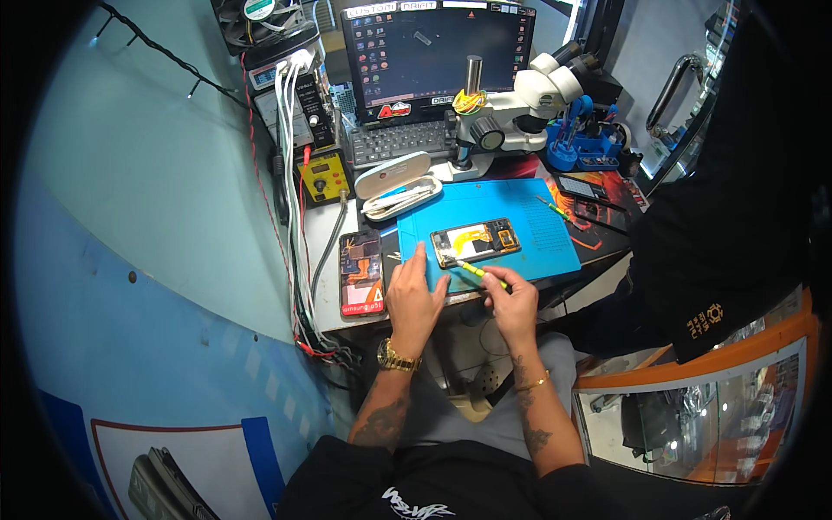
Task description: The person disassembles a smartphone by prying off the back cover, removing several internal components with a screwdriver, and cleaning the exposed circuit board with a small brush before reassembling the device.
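The opened phone (476, 240) lies mid-mat on the blue mat (537, 234) — a yellow-green tool (472, 269) is pinched by the right hand (513, 299); the left hand (414, 295) is pressed flat, fingers apart, at the front-left corner.

Bare blue mat (537, 234) lies right of the opened phone (476, 241); microscope (511, 108) crowds behind.

Both my forearms come in from the near edge, converging toward centre. My left hand (414, 295) lies palm down, fingers extended far. My right hand (513, 301) is curled in a pinch grip, knuckles up, just right of the left.
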Tool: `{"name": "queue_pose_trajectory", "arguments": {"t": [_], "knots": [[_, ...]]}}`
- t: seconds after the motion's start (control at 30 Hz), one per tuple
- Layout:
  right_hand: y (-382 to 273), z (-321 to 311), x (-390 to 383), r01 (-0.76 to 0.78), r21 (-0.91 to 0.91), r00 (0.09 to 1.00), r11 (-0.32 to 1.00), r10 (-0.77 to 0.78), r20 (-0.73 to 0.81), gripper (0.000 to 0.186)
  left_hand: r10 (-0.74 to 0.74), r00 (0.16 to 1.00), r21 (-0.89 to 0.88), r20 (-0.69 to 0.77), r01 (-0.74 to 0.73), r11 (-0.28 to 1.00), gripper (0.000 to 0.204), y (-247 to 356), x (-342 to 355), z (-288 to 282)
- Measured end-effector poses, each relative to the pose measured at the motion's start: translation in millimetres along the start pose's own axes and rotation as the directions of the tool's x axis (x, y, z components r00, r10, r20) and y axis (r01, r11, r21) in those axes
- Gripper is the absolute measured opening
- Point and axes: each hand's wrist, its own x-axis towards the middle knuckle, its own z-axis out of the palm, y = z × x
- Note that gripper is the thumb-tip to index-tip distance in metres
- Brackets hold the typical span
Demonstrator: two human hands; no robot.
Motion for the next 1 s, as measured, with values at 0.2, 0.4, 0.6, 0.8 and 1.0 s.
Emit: {"name": "queue_pose_trajectory", "arguments": {"t": [0.2,0.4,0.6,0.8,1.0], "knots": [[-57.1,-20.3,38.3,0.528,-0.406,0.849,0.746,-0.459,0.260,0.012,-0.023,0.998,0.160,-0.060,0.033,0.987,0.049,12.4,9.1,11.0],[-59.8,-18.2,80.7,0.656,-0.393,0.737,0.644,-0.437,0.515,0.008,-0.034,0.996,0.161,-0.083,0.047,0.986,0.041,22.7,12.2,11.1],[-75.9,-13.4,110.6,0.746,-0.290,0.578,0.599,-0.367,0.728,0.009,-0.095,0.992,0.154,-0.084,0.108,0.982,0.037,27.1,12.8,10.2],[-101.7,12.9,123.2,0.846,-0.227,0.419,0.482,-0.338,0.843,0.024,-0.139,0.990,0.176,-0.001,0.137,0.975,0.049,32.9,11.7,6.5],[-111.6,32.5,110.5,0.913,-0.317,0.381,0.256,-0.264,0.886,0.040,-0.068,0.997,-0.050,-0.026,0.067,0.997,0.062,29.4,22.3,7.0]]}}
